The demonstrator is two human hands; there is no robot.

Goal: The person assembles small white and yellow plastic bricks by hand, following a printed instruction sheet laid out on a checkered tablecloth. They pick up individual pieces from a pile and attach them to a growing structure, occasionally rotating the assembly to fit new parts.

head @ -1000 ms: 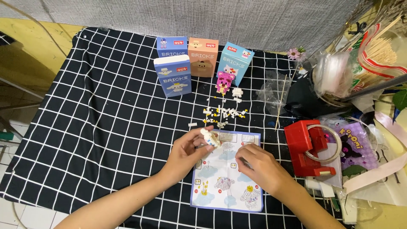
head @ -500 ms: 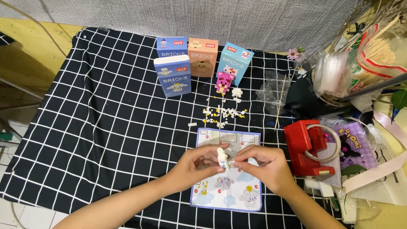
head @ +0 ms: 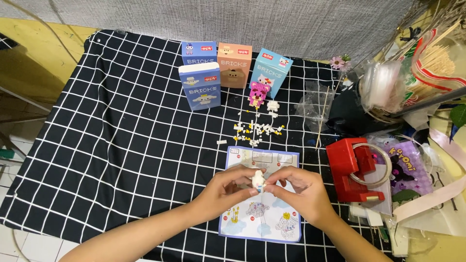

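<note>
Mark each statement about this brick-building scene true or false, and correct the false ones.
1. Both hands, left hand and right hand, hold a small white brick figure. True.
2. The instruction sheet lies under the hands. True.
3. Three boxes stand at the back. False: four boxes stand there.
4. The loose bricks lie left of the boxes. False: they lie in front, near the pink figure.
5. A red object sits right of the sheet. True.

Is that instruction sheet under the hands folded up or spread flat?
Spread flat: the instruction sheet lies open on the checked cloth, pictures up, beneath both hands.
</note>
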